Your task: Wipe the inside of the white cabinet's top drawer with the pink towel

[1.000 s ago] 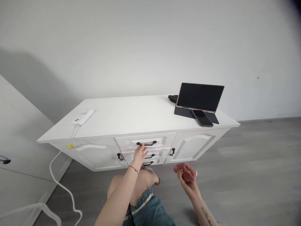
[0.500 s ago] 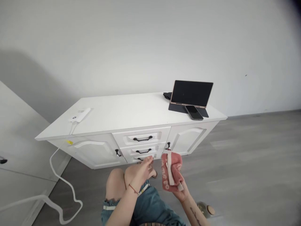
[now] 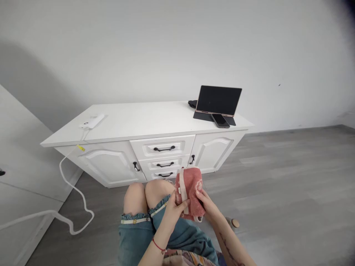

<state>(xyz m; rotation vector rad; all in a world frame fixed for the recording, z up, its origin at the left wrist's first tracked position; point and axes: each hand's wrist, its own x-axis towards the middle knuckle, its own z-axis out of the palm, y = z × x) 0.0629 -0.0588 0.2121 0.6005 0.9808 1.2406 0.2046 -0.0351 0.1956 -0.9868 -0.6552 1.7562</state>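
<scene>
A folded pink towel [image 3: 191, 184] with pale edging and a small white label is held above my lap, in front of the white cabinet. My left hand [image 3: 176, 210] grips its lower left side, thumb and fingers closed on the cloth. On the lower right edge, my right hand [image 3: 205, 202] is closed round the towel too, its thumb lying on the front. The fingers behind the cloth are hidden.
On the white cabinet [image 3: 138, 120] stand a tablet [image 3: 219, 99] and a phone [image 3: 220, 120] at right, with a white power bank [image 3: 93, 121] at left. Its white cable [image 3: 74, 188] hangs to the floor. A corked jar [image 3: 234, 223] is beside my right forearm.
My left hand, open and apart from the towel before, now grips it. The towel has shifted left and been turned, showing another side. The camera view has moved slightly.
</scene>
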